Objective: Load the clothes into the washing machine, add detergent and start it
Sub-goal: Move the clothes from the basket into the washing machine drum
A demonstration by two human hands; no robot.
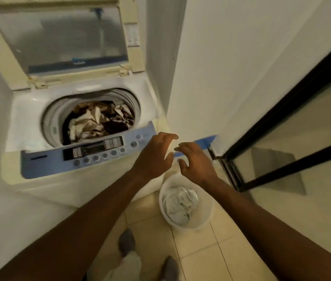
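control panel (91,153) lettering, lid (59,39) sticker print, both too blurred to read

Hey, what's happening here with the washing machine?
A person is loading laundry. The washing machine has its lid up, and brown and white clothes already lie in the drum. Both hands are empty, fingers spread: the left hand hangs by the control panel, the right hand above a white basket on the floor, which still holds a white garment. No detergent is in sight.
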